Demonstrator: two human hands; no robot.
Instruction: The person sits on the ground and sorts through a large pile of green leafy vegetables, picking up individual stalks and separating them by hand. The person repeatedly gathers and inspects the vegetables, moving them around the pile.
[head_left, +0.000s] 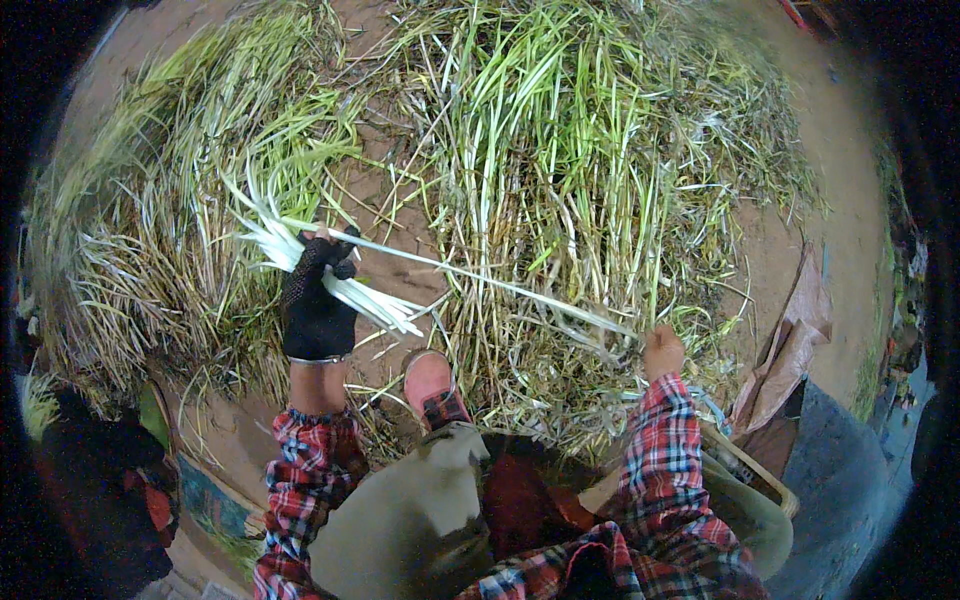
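My left hand (319, 289), in a black mesh fingerless glove, is closed around a bundle of pale whitish-green plant stalks (379, 304). Their loose ends fan out on both sides of the fist. From that fist one long pale stem (484, 277) stretches taut, slanting down to the right. Bare and closed, my right hand (664, 351) is at the stem's far end, pinching it; the fingertips are hard to make out. Behind the stem lies a broad heap of long green stalks (540, 172) with brownish leaves.
Another heap of stalks (165, 225) spreads at the left over brown bare ground (390, 172). A pink shoe (429, 382) stands near the middle. Crumpled brown sheeting (791, 337) and dark blue cloth (832, 465) lie at the right, beside a wooden rail (754, 469).
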